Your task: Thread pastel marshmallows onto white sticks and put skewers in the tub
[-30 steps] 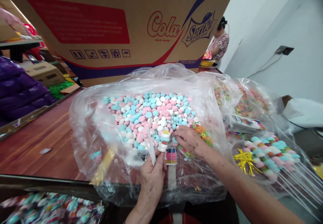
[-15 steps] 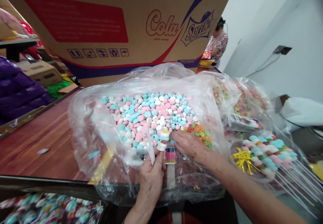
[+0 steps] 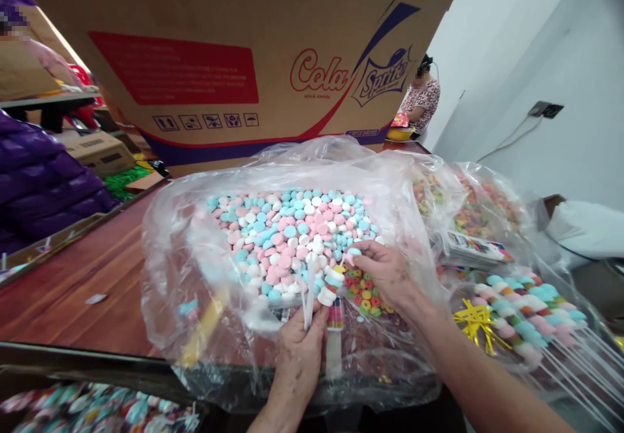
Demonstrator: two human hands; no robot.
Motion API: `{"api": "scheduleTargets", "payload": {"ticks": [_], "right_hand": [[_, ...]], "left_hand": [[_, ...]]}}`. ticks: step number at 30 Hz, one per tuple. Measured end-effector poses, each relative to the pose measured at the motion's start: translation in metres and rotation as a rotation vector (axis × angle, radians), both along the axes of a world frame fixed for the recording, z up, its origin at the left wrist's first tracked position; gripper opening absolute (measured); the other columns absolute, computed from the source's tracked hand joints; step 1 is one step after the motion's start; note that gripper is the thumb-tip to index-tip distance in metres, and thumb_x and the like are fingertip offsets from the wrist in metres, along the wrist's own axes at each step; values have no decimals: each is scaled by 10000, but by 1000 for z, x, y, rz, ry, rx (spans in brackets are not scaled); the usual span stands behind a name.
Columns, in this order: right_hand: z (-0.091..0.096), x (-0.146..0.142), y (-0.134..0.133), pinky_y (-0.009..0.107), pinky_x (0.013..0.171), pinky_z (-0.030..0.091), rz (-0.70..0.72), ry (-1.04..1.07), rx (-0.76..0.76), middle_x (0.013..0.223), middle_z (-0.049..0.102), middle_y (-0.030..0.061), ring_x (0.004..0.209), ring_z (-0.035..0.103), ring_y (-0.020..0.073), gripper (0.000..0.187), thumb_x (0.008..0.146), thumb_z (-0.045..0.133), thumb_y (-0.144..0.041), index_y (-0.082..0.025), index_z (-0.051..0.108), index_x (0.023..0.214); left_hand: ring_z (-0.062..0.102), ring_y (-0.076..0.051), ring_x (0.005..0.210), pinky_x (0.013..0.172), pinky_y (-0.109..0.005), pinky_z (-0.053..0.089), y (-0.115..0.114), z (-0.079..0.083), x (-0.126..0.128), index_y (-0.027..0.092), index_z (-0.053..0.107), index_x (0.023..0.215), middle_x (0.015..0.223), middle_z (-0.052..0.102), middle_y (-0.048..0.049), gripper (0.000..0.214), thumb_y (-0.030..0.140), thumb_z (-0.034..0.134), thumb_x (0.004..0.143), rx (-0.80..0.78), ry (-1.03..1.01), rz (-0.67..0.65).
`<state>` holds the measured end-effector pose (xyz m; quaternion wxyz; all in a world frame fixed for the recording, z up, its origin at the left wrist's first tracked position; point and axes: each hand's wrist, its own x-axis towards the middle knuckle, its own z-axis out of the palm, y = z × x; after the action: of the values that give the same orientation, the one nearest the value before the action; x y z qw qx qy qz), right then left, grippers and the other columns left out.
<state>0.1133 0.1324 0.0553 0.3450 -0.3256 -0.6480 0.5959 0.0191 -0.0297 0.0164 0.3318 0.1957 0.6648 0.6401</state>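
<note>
My left hand (image 3: 302,342) is closed round thin white sticks (image 3: 308,296) and a partly filled candy stick (image 3: 331,283), which carries white, blue, orange and yellow pieces. Just right of its top, my right hand (image 3: 385,269) pinches small pink and blue-white round candies (image 3: 353,255) between thumb and fingers. Behind both hands, a heap of pink, blue and white round candies (image 3: 283,231) lies on a clear plastic bag (image 3: 170,270). Small orange, green and red ring candies (image 3: 369,295) lie below my right hand. A printed card (image 3: 335,314) shows partly behind my left hand.
A large cardboard box (image 3: 205,23) stands behind the heap. To the right are finished candy sticks (image 3: 531,309), yellow twist ties (image 3: 475,326), a stack of printed cards (image 3: 475,249) and bagged ring candies (image 3: 480,192). Wrapped candy sticks (image 3: 97,407) fill a box at lower left. Another person (image 3: 423,98) sits beyond.
My right hand has risen from low beside the ring candies, now showing pinched candies near the stick's top. The view has shifted slightly; my left hand keeps its hold.
</note>
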Motion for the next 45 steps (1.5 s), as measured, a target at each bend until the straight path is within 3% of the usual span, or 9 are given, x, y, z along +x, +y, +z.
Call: {"api": "scheduleTargets", "payload": {"ticks": [3, 6, 14, 18, 21, 27, 33, 40, 45], "right_hand": [[15, -1, 0, 283, 680, 539, 6, 213, -307, 703, 673, 1, 651, 631, 139, 218, 661, 770, -294, -171, 675, 813], [23, -2, -4, 290, 703, 556, 10, 265, -424, 731, 695, 12, 680, 653, 143, 241, 606, 814, -279, -166, 695, 783], [28, -6, -9, 260, 666, 558, 5, 281, -448, 735, 713, 16, 672, 661, 138, 265, 563, 847, -284, -159, 724, 762], [19, -5, -8, 295, 720, 563, 7, 260, -426, 764, 732, 14, 692, 675, 153, 286, 597, 829, -299, -177, 742, 840], [7, -2, -6, 333, 761, 565, -20, 163, -281, 836, 756, 8, 753, 691, 178, 323, 690, 768, -329, -220, 753, 993], [4, 6, -8, 392, 945, 531, 18, -147, 272, 1087, 752, 0, 1013, 689, 223, 324, 846, 579, -301, -266, 735, 1128], [0, 5, -17, 381, 970, 541, 74, -118, 380, 1162, 726, 4, 1061, 687, 209, 354, 894, 518, -264, -267, 696, 1200], [-15, 1, -29, 347, 965, 548, 6, -89, 583, 1187, 714, 49, 1071, 686, 206, 368, 927, 486, -223, -226, 674, 1242], [-21, 0, -32, 341, 969, 544, 28, -86, 647, 1199, 708, 57, 1093, 676, 201, 378, 938, 463, -202, -238, 665, 1255]], "left_hand": [[407, -123, 461, 426, -225, 320, -1, 1, -2, 157, 730, 791, 513, 501, 39, 273, 414, 647, 827, -47, 113, -98], [404, -126, 449, 424, -230, 315, -1, 2, -4, 169, 713, 765, 505, 485, 42, 287, 433, 624, 836, -80, 165, -98], [410, -131, 447, 430, -232, 318, -3, 8, -2, 170, 706, 786, 502, 476, 49, 311, 458, 600, 836, -139, 188, -110], [427, -141, 460, 443, -241, 330, -2, 9, -4, 170, 694, 769, 511, 477, 45, 335, 472, 576, 852, -154, 194, -154], [419, -141, 467, 462, -246, 337, -1, 9, -4, 171, 696, 758, 514, 480, 46, 319, 457, 585, 845, -140, 199, -139], [525, -203, 583, 551, -265, 405, -2, 10, -3, 184, 711, 708, 470, 479, 38, 284, 421, 610, 827, -107, 224, -109], [588, -254, 714, 655, -313, 459, -2, 9, -4, 158, 766, 933, 560, 578, 7, 335, 434, 598, 842, -95, 221, -104], [602, -261, 702, 687, -331, 480, 0, 6, -2, 173, 787, 941, 525, 565, 14, 329, 419, 605, 821, -54, 235, -51], [549, -215, 595, 607, -310, 451, -2, 0, -3, 173, 783, 974, 577, 607, 3, 366, 453, 597, 829, -67, 250, -53]]}}
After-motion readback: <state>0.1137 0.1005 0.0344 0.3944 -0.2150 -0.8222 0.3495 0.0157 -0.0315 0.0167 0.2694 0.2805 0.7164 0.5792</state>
